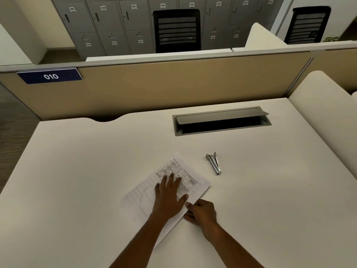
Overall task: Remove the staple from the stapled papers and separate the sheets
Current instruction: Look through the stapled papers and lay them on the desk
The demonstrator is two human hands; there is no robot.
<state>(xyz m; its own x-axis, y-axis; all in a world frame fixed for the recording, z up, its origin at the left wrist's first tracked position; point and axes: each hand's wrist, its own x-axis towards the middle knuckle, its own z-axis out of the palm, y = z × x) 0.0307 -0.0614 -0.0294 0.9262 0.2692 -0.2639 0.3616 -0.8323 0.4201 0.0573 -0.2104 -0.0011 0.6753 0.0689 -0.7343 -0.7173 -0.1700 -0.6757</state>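
Pressing flat on the stapled papers [139, 198]: left hand [170, 196], palm down, fingers straight and spread, thumb out toward the right edge. Count: 1 stack, lying skewed on the white desk [77, 171] near its front middle. Number of sheets in it: cannot tell. Staple too small to make out.

Right hand [202, 210] sits at the stack's right edge, just beside the left thumb, fingers curled and pinching the paper edge.

1 silver staple tool [213, 163] lies on the desk beyond and to the right of the papers, apart from them, untouched by either hand.

Rest:
- 1 grey cable hatch [222, 121] set into the desk further back, lid tilted up, dark slot showing.
- 1 beige partition behind the desk with 1 blue sign [50, 76] reading 010.
- 2 black mesh chairs beyond it, one centre [177, 29], one far right [309, 24].
- Row of grey numbered lockers [108, 20] along the back wall.
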